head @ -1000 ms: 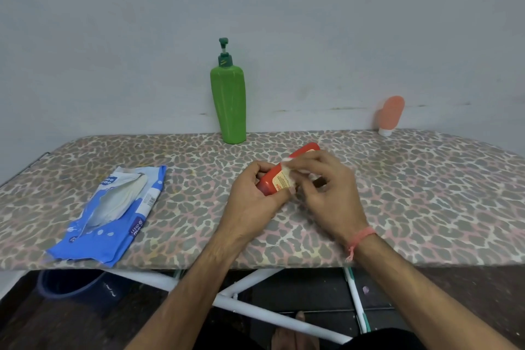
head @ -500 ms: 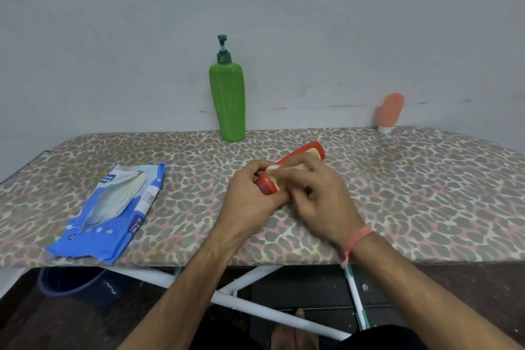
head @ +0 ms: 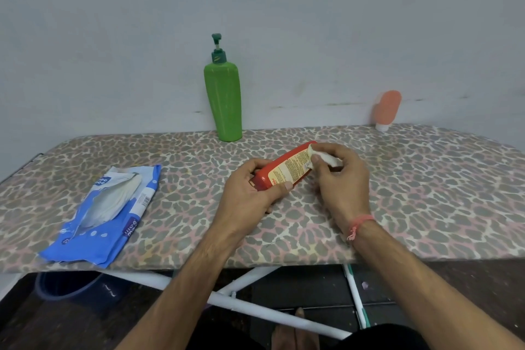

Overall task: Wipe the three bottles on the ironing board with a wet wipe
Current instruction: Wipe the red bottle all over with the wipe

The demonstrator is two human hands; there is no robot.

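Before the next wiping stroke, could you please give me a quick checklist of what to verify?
1. Left hand grips the red bottle at its near end: ok.
2. Right hand pinches the wet wipe against the bottle's far end: ok.
3. Wipe still moist enough: cannot tell.
4. Red bottle's underside wiped: cannot tell, hidden.
5. Green pump bottle upright at the wall, within view for later: ok.
6. Wipe pack closed to keep wipes wet: not ok, its flap gapes.
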